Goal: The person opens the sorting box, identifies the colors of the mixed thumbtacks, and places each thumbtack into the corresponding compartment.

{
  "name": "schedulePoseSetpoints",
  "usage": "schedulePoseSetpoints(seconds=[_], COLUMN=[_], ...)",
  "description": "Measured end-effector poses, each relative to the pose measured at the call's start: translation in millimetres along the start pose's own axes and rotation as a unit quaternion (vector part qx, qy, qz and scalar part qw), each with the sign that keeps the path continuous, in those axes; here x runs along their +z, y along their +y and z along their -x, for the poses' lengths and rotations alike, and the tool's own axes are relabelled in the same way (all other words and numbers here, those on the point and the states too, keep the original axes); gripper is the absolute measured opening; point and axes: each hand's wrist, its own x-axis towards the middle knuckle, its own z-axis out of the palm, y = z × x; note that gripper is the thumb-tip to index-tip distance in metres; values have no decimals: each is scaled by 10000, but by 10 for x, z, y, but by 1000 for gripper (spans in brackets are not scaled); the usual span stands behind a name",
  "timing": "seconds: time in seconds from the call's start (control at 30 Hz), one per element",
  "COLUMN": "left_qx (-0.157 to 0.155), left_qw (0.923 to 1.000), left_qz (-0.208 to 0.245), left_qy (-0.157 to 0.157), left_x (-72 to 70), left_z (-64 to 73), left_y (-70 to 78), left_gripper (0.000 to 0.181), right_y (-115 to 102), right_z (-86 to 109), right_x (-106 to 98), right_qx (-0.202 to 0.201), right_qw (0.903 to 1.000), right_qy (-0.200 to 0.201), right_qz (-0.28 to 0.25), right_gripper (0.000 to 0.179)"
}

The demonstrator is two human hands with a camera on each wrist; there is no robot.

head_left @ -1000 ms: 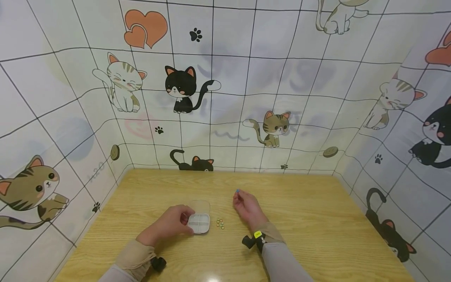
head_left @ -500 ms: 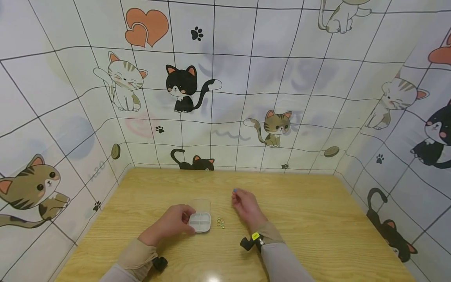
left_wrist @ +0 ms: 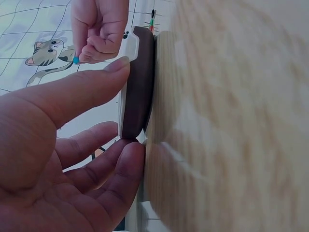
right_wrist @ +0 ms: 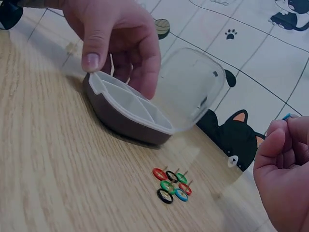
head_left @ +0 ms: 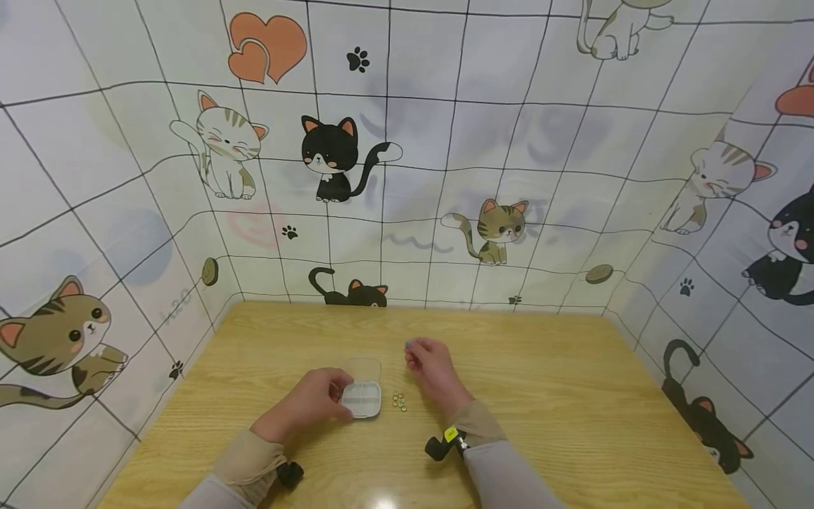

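i am watching from far off. the left hand [head_left: 314,397] is near the middle of the frame in the head view, low down. its grip is clamped on the left side of the box [right_wrist: 120,123], with the thumb on one edge and the fingers on the other side. the box sits flat on the surface [head_left: 572,396]. its clear lid [right_wrist: 193,89] stands open at the back, and i can see white parts inside, split by thin walls.

the right hand [head_left: 434,367] hangs over the surface, a bit to the right of the box. its grip is together on a small blue thing [head_left: 408,346], pinched at the very tips. that blue thing is up in the air, just right of the lid in the head view. it is too tiny for me to tell its full shape.

in the right wrist view, a bunch of little rings [right_wrist: 167,187] lies low in the middle of the frame, near the box but not touching it. they are red, green, black and blue, and some have thin pins poking up.

i think the step in hand is bringing the blue thing to the box. to me, the next move calls for going left and down over one white part, then letting go softly, while the left hand holds the box steady. a tiny thing could slip or bounce away.
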Motion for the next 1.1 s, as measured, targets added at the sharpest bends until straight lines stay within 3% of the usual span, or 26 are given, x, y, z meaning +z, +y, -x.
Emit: schedulePoseSetpoints(seconds=[0.17, 0.3, 0.6, 0.77, 1.1], left_qx=[-9, -15, 128, 129, 149], left_qw=[10000, 10000, 9999, 9999, 9999], left_qz=[0, 10, 55, 4, -44], left_qy=[6, 16, 9, -5, 0], left_x=[-5, -7, -17, -13, -18], left_z=[6, 5, -5, -19, -31], left_y=[13, 23, 1, -21, -29], left_gripper=[52, 51, 50, 47, 48], right_y=[24, -16, -59, -41, 8], right_z=[24, 76, 163, 216, 330], right_x=[86, 185, 344, 422, 548], right_qx=[-258, -221, -495, -814, -1210], right_qw=[9980, 9943, 9785, 9688, 9363], right_qy=[-242, -143, -159, -299, -240], right_qz=[523, 1036, 1995, 2323, 3288], right_gripper=[20, 21, 17, 14, 11])
